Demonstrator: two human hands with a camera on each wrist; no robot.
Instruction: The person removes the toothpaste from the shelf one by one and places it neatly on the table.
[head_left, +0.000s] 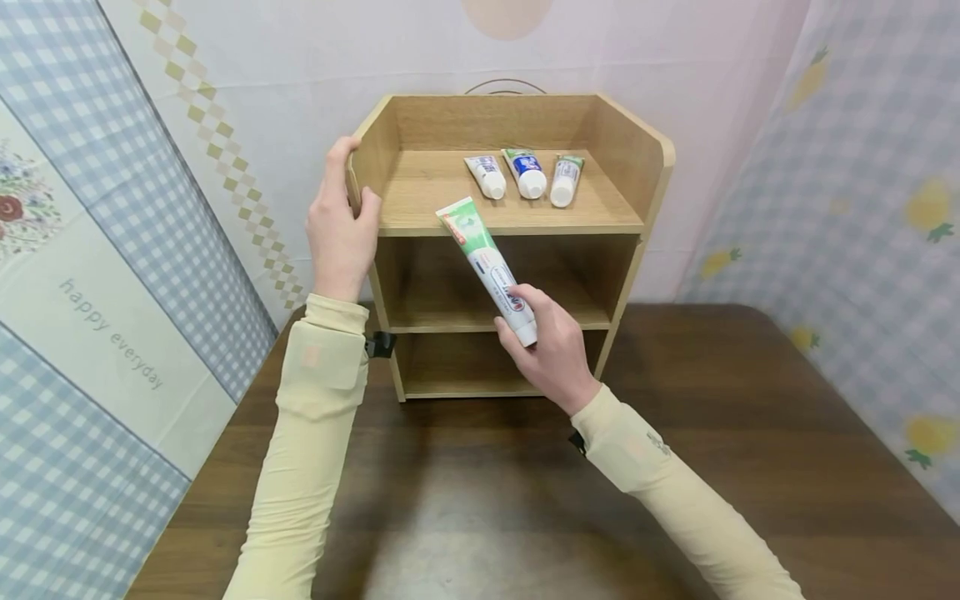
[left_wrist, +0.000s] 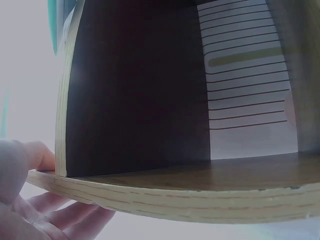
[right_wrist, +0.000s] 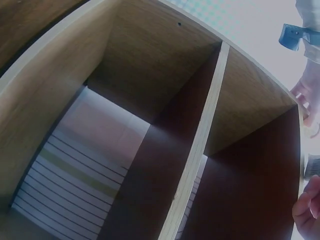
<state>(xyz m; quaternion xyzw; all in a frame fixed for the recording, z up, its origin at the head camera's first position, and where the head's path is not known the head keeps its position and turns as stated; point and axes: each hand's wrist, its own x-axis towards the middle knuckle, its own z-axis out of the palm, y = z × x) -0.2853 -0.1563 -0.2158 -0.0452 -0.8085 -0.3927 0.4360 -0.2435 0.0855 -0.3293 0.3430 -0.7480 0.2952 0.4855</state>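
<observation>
My right hand (head_left: 555, 350) pinches a green and white toothpaste tube (head_left: 483, 250) near its white cap. The tube is tilted, its flat green end pointing up and left in front of the shelf's top board. With my left hand (head_left: 341, 225) I grip the left side panel of the small wooden shelf (head_left: 420, 183); in the left wrist view its thumb and fingers lie on either side of the edge. On the top board lie three smaller tubes: a white one (head_left: 487, 177), a blue and white one (head_left: 526, 173) and a pale one with green (head_left: 566, 180).
Below the top board the shelf has two open compartments, the middle one (head_left: 427, 283) and the lower one (head_left: 450, 362). It stands on a dark wooden table (head_left: 480, 500). Patterned cloths hang at the left (head_left: 112, 367) and right (head_left: 825, 208), with a pale backdrop (head_left: 337, 50) behind.
</observation>
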